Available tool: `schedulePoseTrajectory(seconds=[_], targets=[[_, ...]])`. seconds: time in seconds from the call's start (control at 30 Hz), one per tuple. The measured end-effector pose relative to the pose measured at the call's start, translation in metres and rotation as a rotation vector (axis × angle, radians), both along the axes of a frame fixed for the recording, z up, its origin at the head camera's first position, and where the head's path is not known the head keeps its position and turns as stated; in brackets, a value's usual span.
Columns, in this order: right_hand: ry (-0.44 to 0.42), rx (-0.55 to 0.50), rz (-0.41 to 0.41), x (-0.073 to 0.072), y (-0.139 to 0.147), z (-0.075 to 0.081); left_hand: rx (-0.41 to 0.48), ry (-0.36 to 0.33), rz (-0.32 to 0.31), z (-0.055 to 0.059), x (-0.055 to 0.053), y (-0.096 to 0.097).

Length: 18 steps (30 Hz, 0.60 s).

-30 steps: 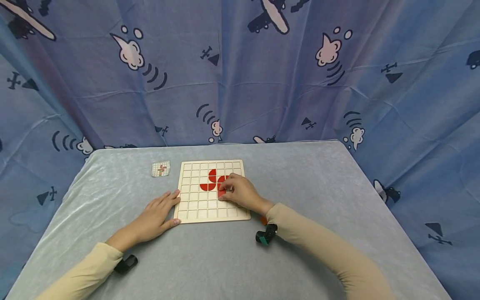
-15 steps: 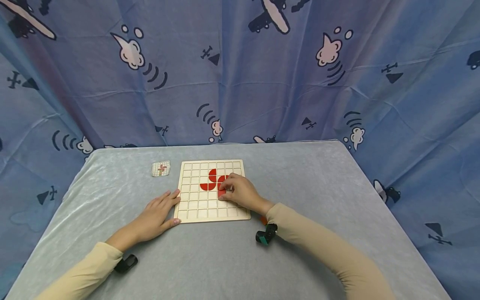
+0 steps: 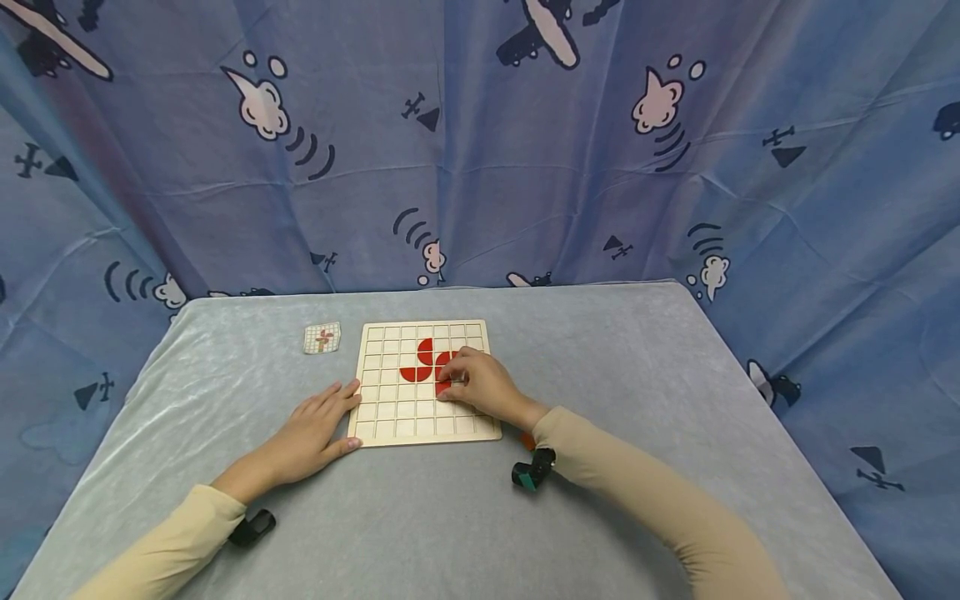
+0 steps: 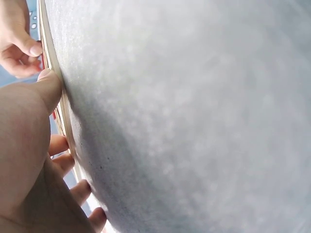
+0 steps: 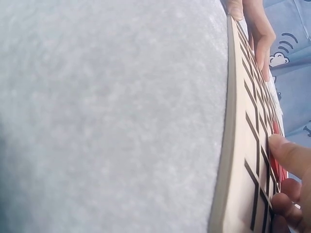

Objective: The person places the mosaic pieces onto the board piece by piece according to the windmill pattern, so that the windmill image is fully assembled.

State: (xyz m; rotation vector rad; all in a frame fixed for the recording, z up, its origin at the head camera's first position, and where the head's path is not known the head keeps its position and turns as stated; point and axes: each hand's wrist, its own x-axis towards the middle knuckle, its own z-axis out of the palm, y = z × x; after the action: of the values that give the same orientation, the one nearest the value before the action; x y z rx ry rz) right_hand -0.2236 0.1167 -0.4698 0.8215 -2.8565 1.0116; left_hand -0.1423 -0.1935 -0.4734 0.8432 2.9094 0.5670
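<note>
Just between narrowly parted, pinching fingers (image 3: 461, 365) of the right hand (image 3: 491, 386), a red piece (image 3: 442, 387)

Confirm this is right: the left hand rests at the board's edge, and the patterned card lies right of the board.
Not quite: the head view shows the patterned card left of the board; the left hand does rest at its edge.

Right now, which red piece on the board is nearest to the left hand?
The leftmost red piece; the other visible red pieces on the board lie farther right, closer to the right hand.
</note>
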Motion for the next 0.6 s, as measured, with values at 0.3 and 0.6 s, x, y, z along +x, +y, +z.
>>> schedulePoseTrajectory(seconds=[0.3,0.6], targets=[[-0.057,-0.065,0.014,0.004,0.006,0.008,-0.002,0.007,0.0,0.0,0.0,0.0],[-0.088,-0.12,0.037,0.01,0.035,0.016,0.018,0.011,0.0,-0.003,0.0,-0.001]])
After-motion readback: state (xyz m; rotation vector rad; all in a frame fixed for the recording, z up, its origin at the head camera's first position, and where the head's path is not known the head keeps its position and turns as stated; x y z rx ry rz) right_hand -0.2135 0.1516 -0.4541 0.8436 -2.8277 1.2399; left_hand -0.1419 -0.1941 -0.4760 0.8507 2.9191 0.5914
